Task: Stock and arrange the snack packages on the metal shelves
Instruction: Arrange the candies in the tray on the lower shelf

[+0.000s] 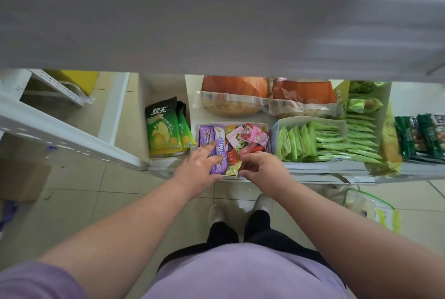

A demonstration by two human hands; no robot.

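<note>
Both hands reach into the white box [266,127] on the low metal shelf [313,168]. At its near edge the left hand [199,166] lies flat, fingers straight, on the purple packets [218,147]; the right hand [262,166] curls around small candy packets [234,166]. Beyond the box lie orange bags [234,86].

I see soft, even indoor light with faint shadows and no harsh glare. The broad grey metal upper shelf [216,21] is smeared with motion blur, and my wide lens bends the white perforated shelf rail [72,139] at the left edge.
</note>
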